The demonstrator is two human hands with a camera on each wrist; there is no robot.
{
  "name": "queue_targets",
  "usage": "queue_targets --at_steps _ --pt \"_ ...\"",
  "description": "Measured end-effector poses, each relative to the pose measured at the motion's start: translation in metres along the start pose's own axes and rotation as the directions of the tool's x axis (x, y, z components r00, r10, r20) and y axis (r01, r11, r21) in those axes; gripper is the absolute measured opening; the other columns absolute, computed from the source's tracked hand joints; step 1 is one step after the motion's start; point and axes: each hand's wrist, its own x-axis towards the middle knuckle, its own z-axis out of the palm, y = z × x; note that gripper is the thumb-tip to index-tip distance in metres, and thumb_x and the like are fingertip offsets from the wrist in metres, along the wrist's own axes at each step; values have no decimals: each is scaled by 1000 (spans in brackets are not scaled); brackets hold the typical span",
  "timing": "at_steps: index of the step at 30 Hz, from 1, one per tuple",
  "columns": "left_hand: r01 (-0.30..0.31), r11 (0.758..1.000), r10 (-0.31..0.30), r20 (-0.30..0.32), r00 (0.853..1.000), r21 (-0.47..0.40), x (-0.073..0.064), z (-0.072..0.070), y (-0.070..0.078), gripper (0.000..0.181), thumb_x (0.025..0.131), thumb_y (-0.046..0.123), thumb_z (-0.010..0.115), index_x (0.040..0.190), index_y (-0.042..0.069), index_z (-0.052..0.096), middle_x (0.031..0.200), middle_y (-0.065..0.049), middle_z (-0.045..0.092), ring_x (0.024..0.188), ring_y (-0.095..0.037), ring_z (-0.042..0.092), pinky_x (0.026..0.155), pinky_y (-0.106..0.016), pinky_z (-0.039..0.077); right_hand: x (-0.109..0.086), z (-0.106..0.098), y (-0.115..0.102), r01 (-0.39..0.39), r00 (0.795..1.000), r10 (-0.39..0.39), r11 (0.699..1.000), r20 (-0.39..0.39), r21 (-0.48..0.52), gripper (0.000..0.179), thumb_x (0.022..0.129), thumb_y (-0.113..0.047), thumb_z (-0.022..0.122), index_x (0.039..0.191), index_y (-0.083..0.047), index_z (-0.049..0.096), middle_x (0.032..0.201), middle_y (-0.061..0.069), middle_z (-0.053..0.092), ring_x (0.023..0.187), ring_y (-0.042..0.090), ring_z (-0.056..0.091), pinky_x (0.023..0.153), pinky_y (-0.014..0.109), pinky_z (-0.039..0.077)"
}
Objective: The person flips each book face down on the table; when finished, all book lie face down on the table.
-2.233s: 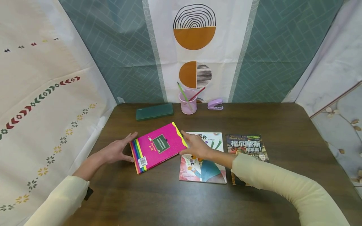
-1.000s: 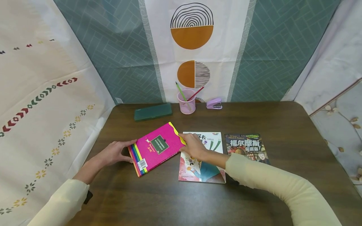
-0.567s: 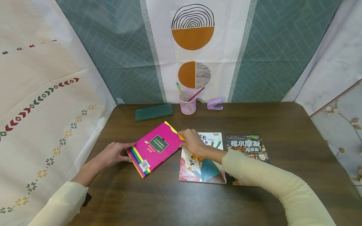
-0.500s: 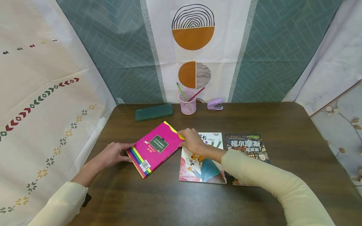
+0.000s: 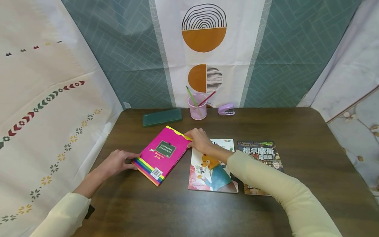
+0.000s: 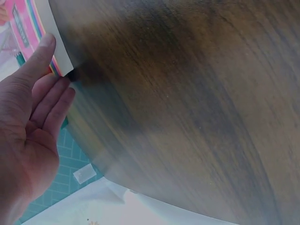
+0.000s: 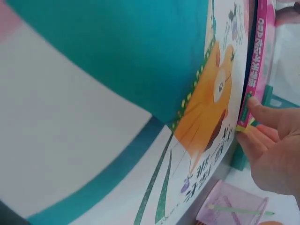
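A study corner, by the look of it: cloth (image 5: 142,49) hung round three sides of a desk (image 5: 189,214), a pencil cup (image 5: 197,112) and stapler (image 5: 226,109) beyond the right hand (image 5: 202,142), books (image 5: 163,153) below and beside it. Whether home or office, I can't tell from here.

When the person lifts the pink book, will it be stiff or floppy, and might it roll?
The pink book is probably fairly stiff, since it shows no visible bend. Rolling seems unlikely, because it is flat and rectangular.
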Motion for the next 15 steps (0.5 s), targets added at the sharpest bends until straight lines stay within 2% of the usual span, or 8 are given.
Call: queue_targets --at_steps 5,10,15 --pt "-31 999 31 -14 999 8 -4 1 1 54 80 28 95 127 6 78 121 -16 77 108 -33 76 91 -50 62 9 1 4 -4 999 4 1000 35 -8 48 87 -4 88 133 0 73 130 14 73 127 30 68 108 43 53" --pt "-79 996 80 -23 997 33 -7 1 2 51 79 28 95 123 7 80 116 -13 79 104 -29 78 89 -48 62 18 -1 8 27 997 -28 1000 74 11 49 88 -4 86 134 1 72 128 14 74 125 28 69 107 40 54" --pt "-96 994 96 -2 995 47 -10 1 6 48 79 29 95 120 8 82 113 -11 80 104 -29 78 88 -47 63 28 -5 13 59 992 -63 997 112 41 48 86 -1 87 132 2 73 126 14 75 121 26 71 104 36 56"
